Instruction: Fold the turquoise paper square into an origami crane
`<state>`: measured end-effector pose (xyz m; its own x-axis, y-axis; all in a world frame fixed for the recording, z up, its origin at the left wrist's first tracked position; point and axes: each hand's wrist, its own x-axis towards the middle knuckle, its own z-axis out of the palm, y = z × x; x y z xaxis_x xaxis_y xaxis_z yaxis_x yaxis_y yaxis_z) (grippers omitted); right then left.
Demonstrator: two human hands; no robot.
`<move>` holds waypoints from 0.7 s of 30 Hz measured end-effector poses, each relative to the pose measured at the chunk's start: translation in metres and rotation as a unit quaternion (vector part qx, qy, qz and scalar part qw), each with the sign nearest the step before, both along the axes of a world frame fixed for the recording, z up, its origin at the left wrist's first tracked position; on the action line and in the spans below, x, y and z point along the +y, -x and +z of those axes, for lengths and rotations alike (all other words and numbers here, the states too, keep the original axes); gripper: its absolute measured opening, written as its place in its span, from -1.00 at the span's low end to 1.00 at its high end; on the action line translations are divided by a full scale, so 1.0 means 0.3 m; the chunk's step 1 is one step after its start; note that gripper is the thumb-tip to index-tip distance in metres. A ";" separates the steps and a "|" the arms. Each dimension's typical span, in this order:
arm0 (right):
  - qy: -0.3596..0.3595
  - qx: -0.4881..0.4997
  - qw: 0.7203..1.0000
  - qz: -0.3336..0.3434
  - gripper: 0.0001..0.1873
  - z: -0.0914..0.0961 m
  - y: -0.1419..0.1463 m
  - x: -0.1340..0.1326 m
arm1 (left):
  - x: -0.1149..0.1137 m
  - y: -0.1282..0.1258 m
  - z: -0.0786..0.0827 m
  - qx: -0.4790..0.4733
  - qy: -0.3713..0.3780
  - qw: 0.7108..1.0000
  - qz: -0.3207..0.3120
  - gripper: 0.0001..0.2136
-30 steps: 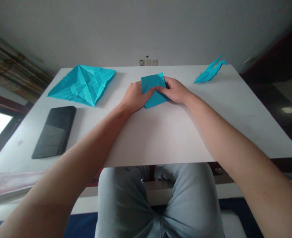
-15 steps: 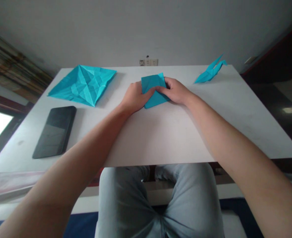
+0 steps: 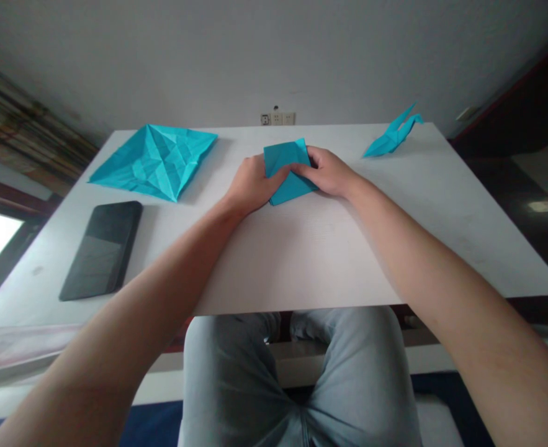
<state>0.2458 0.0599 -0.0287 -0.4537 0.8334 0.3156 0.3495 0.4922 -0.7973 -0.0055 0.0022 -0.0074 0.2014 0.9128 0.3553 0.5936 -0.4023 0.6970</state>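
A folded square of blue paper (image 3: 283, 156) is gripped between both hands over the middle of the table. My left hand (image 3: 254, 185) holds its left side, with the thumb lying across the top face. From the right, my right hand (image 3: 327, 171) pinches the opposite side, and its thumb tip meets the left thumb near the centre. The other fingers are mostly behind or under the paper, out of sight.
On the white table (image 3: 301, 261), a creased, unfolded blue sheet (image 3: 162, 162) lies at the back left. A black phone (image 3: 101, 251) is at the left, close to my left forearm. A blue origami crane (image 3: 392, 135) stands at the back right.
Both hands keep the same grip on the folded paper. The whole view has shifted very slightly; nothing on the table has visibly moved.
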 end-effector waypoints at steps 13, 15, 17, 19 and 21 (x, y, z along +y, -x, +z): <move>-0.009 -0.025 1.000 -0.006 -0.33 -0.001 -0.005 0.004 | -0.009 -0.010 0.015 0.041 0.015 0.999 0.017 -0.55; -0.012 -0.024 1.000 -0.002 -0.34 -0.003 -0.006 0.007 | -0.015 -0.014 0.022 0.045 0.018 0.999 0.019 -0.53; -0.015 -0.023 1.000 0.004 -0.35 -0.007 -0.009 0.011 | -0.020 -0.018 0.029 0.047 0.022 0.998 0.023 -0.53; -0.015 -0.024 1.000 0.006 -0.34 -0.009 -0.012 0.015 | -0.023 -0.020 0.033 0.050 0.026 0.998 0.030 -0.53; -0.011 -0.023 1.000 0.004 -0.33 -0.005 -0.013 0.012 | -0.021 -0.019 0.031 0.043 0.028 0.998 0.031 -0.53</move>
<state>0.2497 0.0636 -0.0302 -0.4754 0.8222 0.3129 0.3808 0.5130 -0.7693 0.0001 -0.0042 0.0020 0.1709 0.9423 0.2880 0.6745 -0.3250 0.6629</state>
